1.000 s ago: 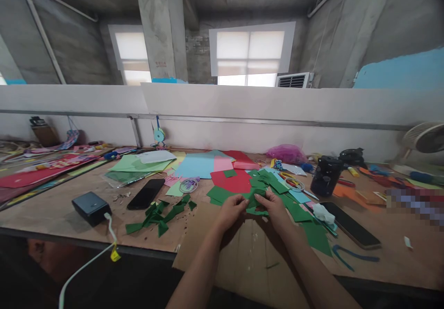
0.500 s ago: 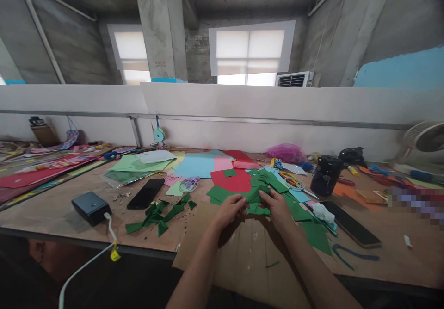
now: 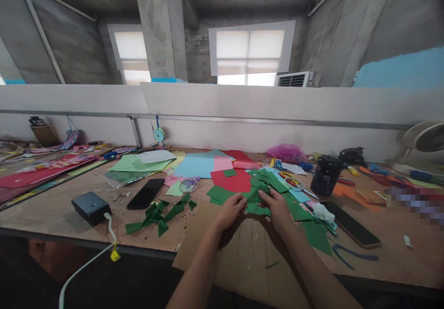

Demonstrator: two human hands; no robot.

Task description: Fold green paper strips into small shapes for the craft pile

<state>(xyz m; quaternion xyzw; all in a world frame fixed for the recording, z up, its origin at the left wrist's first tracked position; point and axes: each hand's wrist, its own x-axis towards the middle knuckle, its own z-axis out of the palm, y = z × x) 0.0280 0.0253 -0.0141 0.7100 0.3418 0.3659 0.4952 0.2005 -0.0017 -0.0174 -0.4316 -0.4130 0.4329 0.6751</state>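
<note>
Both hands pinch green paper (no writing legible).

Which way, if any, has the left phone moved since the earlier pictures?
No. The left phone lies where it did, between the black box and the tape roll.

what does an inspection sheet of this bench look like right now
surface: wooden bench, cardboard sheet at the front edge
job's things: green paper piece pinched between both hands
clutter: folded green pieces, green offcuts, coloured sheets, two phones, tape roll, black cup
grips: left hand and right hand both shut on the paper
cables: white cable from the black box
surroundings: white partition, fan, windows behind
</note>
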